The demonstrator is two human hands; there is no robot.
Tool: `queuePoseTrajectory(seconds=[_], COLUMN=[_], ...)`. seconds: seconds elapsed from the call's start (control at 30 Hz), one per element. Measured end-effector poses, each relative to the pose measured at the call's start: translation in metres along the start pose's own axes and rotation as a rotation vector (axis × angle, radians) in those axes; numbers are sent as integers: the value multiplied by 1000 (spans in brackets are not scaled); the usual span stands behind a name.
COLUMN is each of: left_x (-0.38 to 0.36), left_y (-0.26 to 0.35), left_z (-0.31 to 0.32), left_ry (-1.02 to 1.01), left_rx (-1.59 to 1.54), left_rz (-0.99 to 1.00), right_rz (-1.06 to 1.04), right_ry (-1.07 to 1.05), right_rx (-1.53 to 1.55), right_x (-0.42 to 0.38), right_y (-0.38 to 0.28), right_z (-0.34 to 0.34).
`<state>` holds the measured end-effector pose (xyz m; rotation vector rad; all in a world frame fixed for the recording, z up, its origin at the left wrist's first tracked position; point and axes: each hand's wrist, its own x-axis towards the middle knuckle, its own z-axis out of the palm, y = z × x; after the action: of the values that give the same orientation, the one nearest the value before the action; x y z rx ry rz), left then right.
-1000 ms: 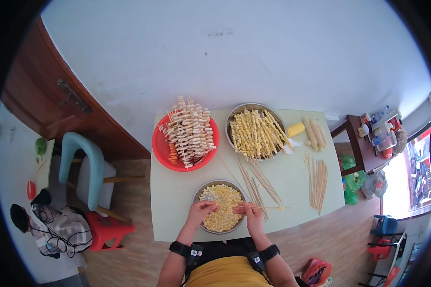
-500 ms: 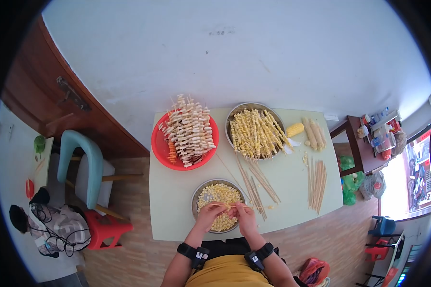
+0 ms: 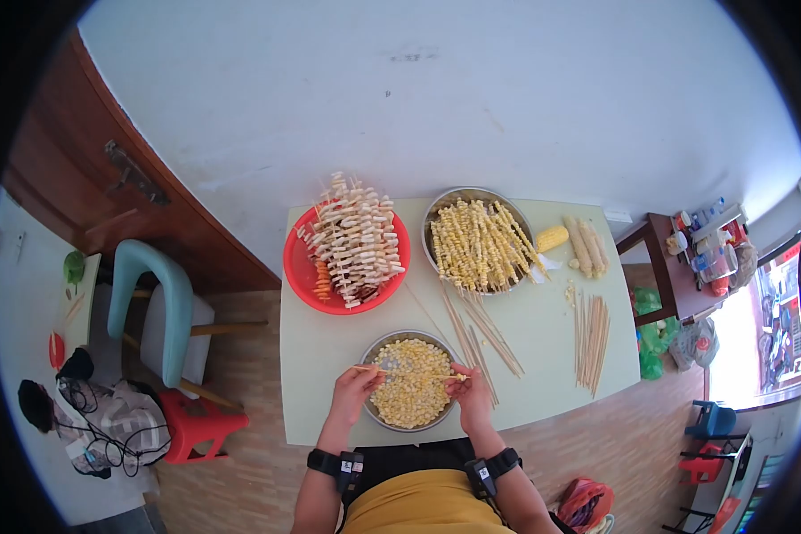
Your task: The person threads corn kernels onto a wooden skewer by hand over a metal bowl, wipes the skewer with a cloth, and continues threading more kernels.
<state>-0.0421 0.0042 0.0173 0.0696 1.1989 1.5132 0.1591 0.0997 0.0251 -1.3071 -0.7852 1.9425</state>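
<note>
A metal bowl of loose corn kernels [image 3: 409, 405] stands near the table's front edge. My left hand [image 3: 356, 388] is closed on a thin wooden skewer [image 3: 369, 368] at the bowl's left rim. At the right rim, my right hand [image 3: 472, 392] has its fingers pinched around the skewer's other end or a kernel, too small to tell. Behind stand a metal bowl of corn skewers [image 3: 481, 245] and a red basin [image 3: 301, 276] heaped with skewers of pale pieces.
Bare skewers [image 3: 592, 345] lie in a bundle on the right of the table [image 3: 543, 392], and more lie mid-table. Corn cobs [image 3: 586, 246] rest at the back right. A blue chair [image 3: 178, 303] and red stool [image 3: 200, 425] stand left.
My hands have moved apart, from together over the bowl's middle to its left and right rims. The view has shifted slightly.
</note>
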Motion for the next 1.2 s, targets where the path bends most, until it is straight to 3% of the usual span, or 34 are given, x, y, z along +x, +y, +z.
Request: queuePoseTrajectory(seconds=[0.23,0.4,0.47,0.7,1.0,1.13,1.2], left_x=[5,6,8,6,19,16,17], left_y=[-31,-30,-35,-35,-22,-35,-39], left_z=[42,54,56,56,10,31,32], left_ry=[-184,-132,-218,-217,135,-20,-74], left_rx=[159,197,197,195,-6,79,127], left_rz=[-59,-69,-54,-55,-30,-127,-165], right_rz=[36,26,42,78,-64,-12,-46], right_ry=[-58,-67,-67,-79,-20,-189,-163], right_rx=[-95,-85,-93,-96,-21,-66,-106], right_x=[-9,-10,-11,-9,-3,-12,-8], right_y=[4,2,5,9,-7,-3,-2], right_z=[21,23,27,27,16,33,25])
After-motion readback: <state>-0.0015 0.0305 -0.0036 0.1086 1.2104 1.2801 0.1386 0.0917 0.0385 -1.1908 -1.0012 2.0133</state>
